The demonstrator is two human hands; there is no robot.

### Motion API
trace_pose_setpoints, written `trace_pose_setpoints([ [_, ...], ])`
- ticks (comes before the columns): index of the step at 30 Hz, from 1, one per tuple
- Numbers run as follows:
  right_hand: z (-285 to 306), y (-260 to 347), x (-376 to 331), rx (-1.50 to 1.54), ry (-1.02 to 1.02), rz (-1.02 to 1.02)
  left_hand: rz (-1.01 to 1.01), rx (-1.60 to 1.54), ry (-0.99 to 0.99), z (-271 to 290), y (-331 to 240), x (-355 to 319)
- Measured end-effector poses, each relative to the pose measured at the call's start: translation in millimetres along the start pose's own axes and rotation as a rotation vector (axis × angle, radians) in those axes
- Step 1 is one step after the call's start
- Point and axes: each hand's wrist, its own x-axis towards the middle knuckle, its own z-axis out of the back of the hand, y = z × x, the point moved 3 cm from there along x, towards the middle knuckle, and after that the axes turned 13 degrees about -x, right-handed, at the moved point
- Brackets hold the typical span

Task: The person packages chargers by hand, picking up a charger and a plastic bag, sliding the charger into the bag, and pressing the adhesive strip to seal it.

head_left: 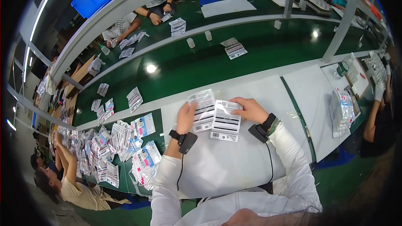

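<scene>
Over the white tabletop my left hand (pixel 186 117) is closed on the edge of a flat printed packet (pixel 203 104). My right hand (pixel 251 109) pinches the side of another packet (pixel 226 119), its thumb lying over the upper right edge. Both packets are white with dark bars and fine print. They sit side by side, the right one overlapping the left one's edge. Some blur covers the left fingers. Straps with black boxes wrap both wrists, each with a cable running down. Left of my left forearm lies a stack of similar packets (pixel 145 161), pink and blue on their faces.
A big heap of packets (pixel 98 148) spreads over the green surface at left. Beyond the white sheet (pixel 180 171) runs a green belt (pixel 167 65) with a few packets on it. Grey frame posts (pixel 345 21) cross above. Another packet stack (pixel 341 111) stands at right. Co-workers sit around.
</scene>
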Motion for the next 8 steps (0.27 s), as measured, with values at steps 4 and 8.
trace_pose_setpoints([
  [4, 1, -14, -3, -0.341, -0.045, 0.021, 0.206, 0.782, 0.071, 23, -41, -14],
  [8, 6, 6, -9, -0.708, -0.376, 0.303, -0.430, 1.074, -0.201, 10, -69, -36],
])
